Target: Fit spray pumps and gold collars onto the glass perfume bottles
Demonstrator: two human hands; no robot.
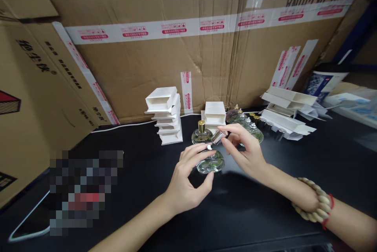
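A rounded clear glass perfume bottle (211, 162) with a pale spray top stands on the black table, greenish inside. My left hand (190, 179) is curved around it, fingers along its far side and thumb at its near side. Between the thumb and fingers of my right hand (246, 146) is a shiny silver cap (218, 136), tilted just above and right of the spray top. Directly behind is a second perfume bottle (202, 136) wearing a gold cap.
White cartons are stacked at the left (169, 116), the middle (215, 113) and the right (290, 112). Several uncapped bottles (255, 131) and loose caps (269, 124) stand behind my right hand. Large cardboard (141, 67) walls the back; a partly pixelated device (29, 220) lies left.
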